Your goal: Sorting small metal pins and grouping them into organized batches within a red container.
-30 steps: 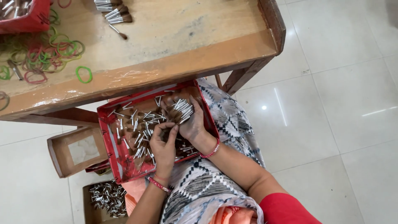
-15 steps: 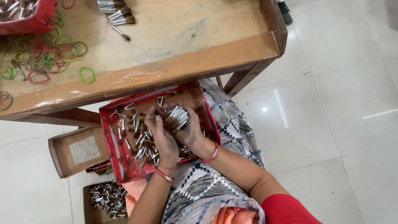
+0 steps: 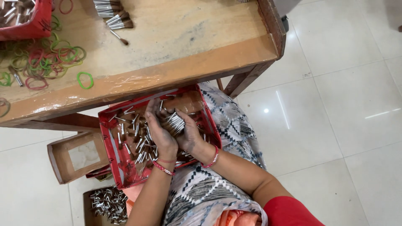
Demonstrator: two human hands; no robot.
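Observation:
A red shallow box (image 3: 109, 138) rests on my lap and holds several small silver metal tubes (image 3: 140, 146). Above the box, my right hand (image 3: 190, 136) is shut on a bundle of these tubes (image 3: 176, 122), their ends pointing up and left. My left hand (image 3: 160, 132) is pressed against the bundle from the left, fingers curled toward it. Both wrists wear red bangles.
A wooden table (image 3: 176, 62) lies ahead, with coloured rubber bands (image 3: 46, 62), small brushes (image 3: 113, 19) and another red box (image 3: 25, 23) on it. A brown cardboard box (image 3: 71, 157) and a box of more tubes (image 3: 104, 203) sit on the tiled floor at left.
My left hand has lifted off the loose tubes in the box and come up against the bundle in my right hand. Both hands are now closed together around it.

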